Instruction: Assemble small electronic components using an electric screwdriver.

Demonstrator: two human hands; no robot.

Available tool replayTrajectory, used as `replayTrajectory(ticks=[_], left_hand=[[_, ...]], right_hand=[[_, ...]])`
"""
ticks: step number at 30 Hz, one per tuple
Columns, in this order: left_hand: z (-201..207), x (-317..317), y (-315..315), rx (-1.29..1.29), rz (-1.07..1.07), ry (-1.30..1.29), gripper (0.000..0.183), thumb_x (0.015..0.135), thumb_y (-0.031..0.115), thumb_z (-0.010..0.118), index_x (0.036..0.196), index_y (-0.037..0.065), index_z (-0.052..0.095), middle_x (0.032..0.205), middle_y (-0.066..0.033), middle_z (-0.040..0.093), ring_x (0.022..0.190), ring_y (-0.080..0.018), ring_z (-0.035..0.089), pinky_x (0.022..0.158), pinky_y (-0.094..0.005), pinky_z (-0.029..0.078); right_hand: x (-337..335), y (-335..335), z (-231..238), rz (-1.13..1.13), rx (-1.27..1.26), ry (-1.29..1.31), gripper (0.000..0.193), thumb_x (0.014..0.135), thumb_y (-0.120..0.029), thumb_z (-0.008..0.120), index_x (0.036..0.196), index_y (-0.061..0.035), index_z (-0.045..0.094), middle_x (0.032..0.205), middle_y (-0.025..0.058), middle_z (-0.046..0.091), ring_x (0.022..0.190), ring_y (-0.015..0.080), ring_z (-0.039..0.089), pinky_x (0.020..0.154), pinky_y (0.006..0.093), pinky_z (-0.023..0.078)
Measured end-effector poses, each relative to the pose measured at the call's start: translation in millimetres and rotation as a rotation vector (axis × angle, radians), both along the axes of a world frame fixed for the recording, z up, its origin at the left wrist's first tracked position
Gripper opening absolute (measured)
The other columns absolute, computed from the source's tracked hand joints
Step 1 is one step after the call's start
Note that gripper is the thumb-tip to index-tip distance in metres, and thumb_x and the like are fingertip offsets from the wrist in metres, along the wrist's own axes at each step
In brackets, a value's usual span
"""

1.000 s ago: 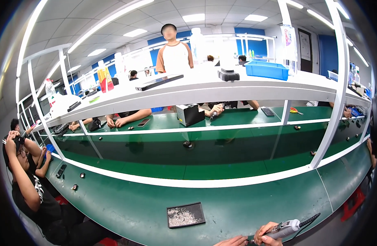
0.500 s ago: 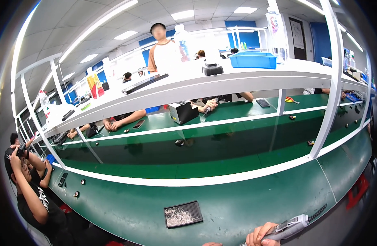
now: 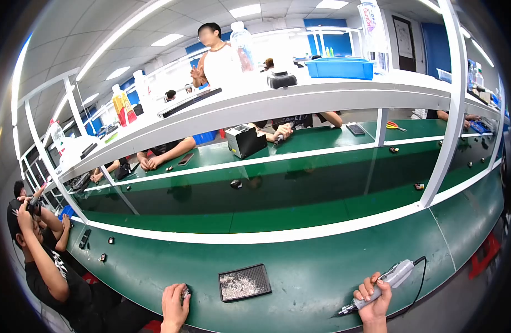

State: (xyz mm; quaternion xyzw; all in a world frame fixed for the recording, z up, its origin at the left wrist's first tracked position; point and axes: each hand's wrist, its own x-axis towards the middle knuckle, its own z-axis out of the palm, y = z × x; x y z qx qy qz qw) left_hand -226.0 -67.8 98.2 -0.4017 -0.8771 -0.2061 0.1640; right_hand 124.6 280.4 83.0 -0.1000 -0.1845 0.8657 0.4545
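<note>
The right hand point(image 3: 373, 302) has its fingers point(image 3: 364, 288) wrapped round a grey electric screwdriver point(image 3: 380, 286), whose tip points left and down toward the green bench point(image 3: 322, 266) while its black cable point(image 3: 419, 277) loops off behind the knuckles. The left hand point(image 3: 174, 305) rests on the bench edge with its fingers curled over a small dark part point(image 3: 185, 291); how firmly they grip it cannot be told. Between the two hands, just right of the left fingertips and well left of the screwdriver tip, lies a black tray point(image 3: 245, 282) holding a heap of small silvery screws. Nothing lies between the screwdriver tip and the tray. Beyond the fingers runs a dark conveyor belt point(image 3: 277, 194), with a white shelf point(image 3: 300, 102) above it. A person in black point(image 3: 50, 272) sits at the far left.
</note>
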Motion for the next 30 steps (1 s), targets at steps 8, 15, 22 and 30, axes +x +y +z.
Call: replayTrajectory(ticks=[8,15,22,30], left_hand=[[-28.8,-106.7,-12.2,0.022,0.364,0.042,0.034,0.08,0.008,0.066,0.113,0.003,0.056,0.111,-0.0146,0.056,0.105,-0.0335,0.052,0.09,-0.0455,0.04],[-5.2,-67.0,45.4,-0.027,0.394,0.229,0.045,0.083,0.016,0.066,0.124,0.002,0.052,0.129,-0.0205,0.048,0.121,-0.037,0.044,0.104,-0.0462,0.033],[57.2,34.3,117.0,0.02,-0.243,0.03,0.017,0.078,0.003,0.068,0.093,0.004,0.063,0.098,-0.0114,0.062,0.093,-0.0315,0.061,0.079,-0.0396,0.05],[30.8,29.9,131.6,-0.15,-0.288,0.016,0.014,0.079,0.008,0.067,0.093,0.006,0.064,0.088,-0.0076,0.058,0.082,-0.0287,0.057,0.075,-0.039,0.045]], right_hand=[[4.2,3.3,-7.8,-0.086,-0.086,-0.064,0.011,0.087,-0.021,0.056,0.088,-0.0109,0.053,0.063,-0.0009,0.04,0.053,0.0111,0.04,0.057,0.029,0.037],[18.4,4.7,-14.4,-0.105,-0.133,-0.013,0.01,0.089,-0.021,0.054,0.09,-0.0105,0.054,0.064,-0.0013,0.039,0.054,0.0105,0.039,0.057,0.0279,0.037],[16.4,1.9,-8.0,-0.092,-0.092,0.112,0.01,0.092,-0.016,0.053,0.094,-0.0064,0.052,0.068,0.0007,0.039,0.057,0.0106,0.039,0.06,0.0276,0.036],[7.5,3.9,-14.7,-0.062,-0.029,0.127,0.01,0.092,-0.013,0.054,0.097,-0.0057,0.049,0.071,0.0002,0.039,0.059,0.0098,0.038,0.061,0.0274,0.037]])
